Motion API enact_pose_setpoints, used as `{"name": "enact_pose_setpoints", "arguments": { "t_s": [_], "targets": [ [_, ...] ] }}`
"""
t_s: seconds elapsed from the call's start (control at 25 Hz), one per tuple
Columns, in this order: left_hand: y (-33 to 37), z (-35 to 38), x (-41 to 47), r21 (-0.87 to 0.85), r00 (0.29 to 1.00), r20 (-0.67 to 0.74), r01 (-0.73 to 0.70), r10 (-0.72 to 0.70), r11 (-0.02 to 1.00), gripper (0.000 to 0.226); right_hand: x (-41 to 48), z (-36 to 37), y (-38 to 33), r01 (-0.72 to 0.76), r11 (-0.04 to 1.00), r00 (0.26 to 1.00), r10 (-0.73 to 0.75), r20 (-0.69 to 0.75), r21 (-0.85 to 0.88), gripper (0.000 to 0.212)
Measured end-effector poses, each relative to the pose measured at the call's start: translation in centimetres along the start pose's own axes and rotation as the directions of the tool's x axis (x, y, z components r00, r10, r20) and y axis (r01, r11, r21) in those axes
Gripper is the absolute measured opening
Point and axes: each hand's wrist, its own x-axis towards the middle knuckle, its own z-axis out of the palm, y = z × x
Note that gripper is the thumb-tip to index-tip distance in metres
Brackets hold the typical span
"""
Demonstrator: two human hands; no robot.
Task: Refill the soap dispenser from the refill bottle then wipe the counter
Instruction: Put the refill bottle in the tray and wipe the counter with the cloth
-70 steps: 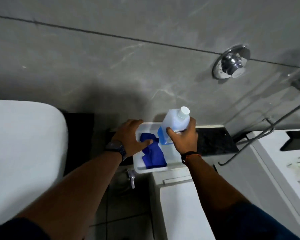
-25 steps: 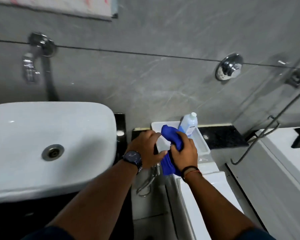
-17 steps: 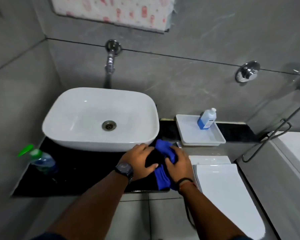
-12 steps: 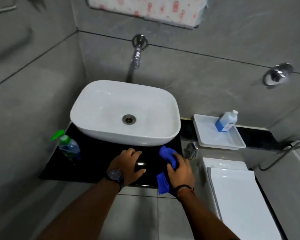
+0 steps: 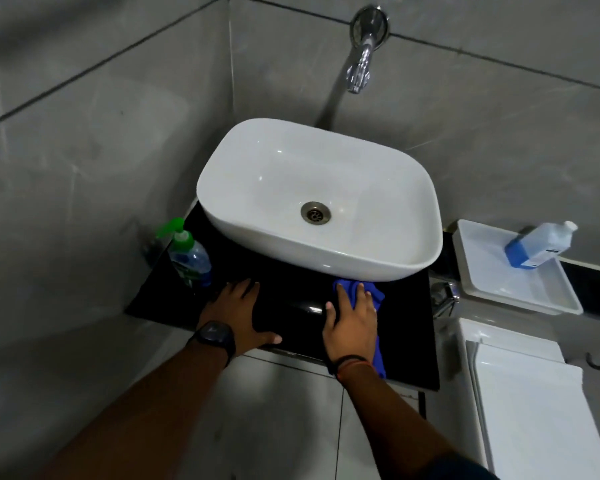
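Observation:
My right hand [image 5: 352, 318] lies flat on a blue cloth [image 5: 373, 294], pressing it onto the black counter [image 5: 291, 296] in front of the white basin [image 5: 321, 199]. My left hand [image 5: 238, 311] rests open, palm down, on the counter to the left, close to the soap dispenser [image 5: 189, 256], a clear bottle with a green pump at the counter's left corner. The refill bottle [image 5: 537, 245], white cap and blue liquid in its lower part, stands in a white tray [image 5: 520, 292] at the right.
A chrome tap [image 5: 361, 64] sticks out of the grey tiled wall above the basin. A white toilet cistern and lid [image 5: 534, 403] sit at the lower right. A small chrome valve [image 5: 444, 296] is between counter and tray.
My view has swung left from the tray to the basin. Both hands carried the blue cloth off the tray down to the counter; my left hand let go and spread flat on the counter.

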Motion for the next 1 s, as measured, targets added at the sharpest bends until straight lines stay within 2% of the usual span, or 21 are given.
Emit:
{"name": "enact_pose_setpoints", "arguments": {
  "t_s": [0.16,0.28,0.36,0.48,0.56,0.68,0.8,0.88,0.92,1.0],
  "targets": [
    [-0.4,0.1,-0.3,-0.038,0.997,-0.073,0.007,-0.009,0.999,0.116,0.0,1.1,-2.5,-0.045,0.998,0.999,0.045,-0.001,0.035,0.043],
    [-0.8,0.1,-0.7,-0.007,0.994,-0.108,0.017,-0.017,1.0,0.114,-0.3,1.0,-3.0,0.032,0.997,0.999,-0.033,0.017,0.072,0.043],
    [-0.9,0.2,-1.1,0.014,0.992,-0.126,0.033,-0.031,0.999,0.113,-0.4,1.3,-4.4,0.13,0.984,0.988,-0.139,0.071,0.118,0.043],
    [-0.9,0.3,-1.8,0.022,0.983,-0.178,0.047,-0.042,0.999,0.108,-0.7,2.4,-7.3,0.336,0.905,0.896,-0.393,0.206,0.261,0.045],
    [-1.4,0.2,-2.5,0.001,0.979,-0.193,0.063,-0.061,0.998,0.107,-0.7,2.7,-8.4,0.406,0.843,0.822,-0.506,0.261,0.352,0.046],
    [-2.0,-0.2,-3.2,-0.02,0.983,-0.161,0.09,-0.092,0.996,0.112,-0.6,1.7,-6.4,0.46,0.786,0.755,-0.591,0.283,0.413,0.042],
    [-1.1,-0.1,-3.0,0.004,0.986,-0.144,0.082,-0.081,0.997,0.11,-1.3,-0.3,-2.1,0.541,0.75,0.714,-0.649,0.262,0.381,0.04],
    [0.3,0.4,-2.2,0.027,0.99,-0.135,0.039,-0.035,0.999,0.107,-1.6,-1.3,1.2,0.547,0.77,0.745,-0.627,0.228,0.329,0.038],
    [0.9,0.6,-1.9,0.051,0.992,-0.126,0.018,-0.012,0.999,0.107,-1.6,-1.7,2.6,0.521,0.8,0.786,-0.585,0.198,0.297,0.038],
    [1.7,1.1,-1.2,0.109,0.993,-0.118,-0.005,0.018,0.994,0.109,-1.2,-2.1,5.0,0.368,0.904,0.908,-0.4,0.123,0.219,0.038]
  ]
}}
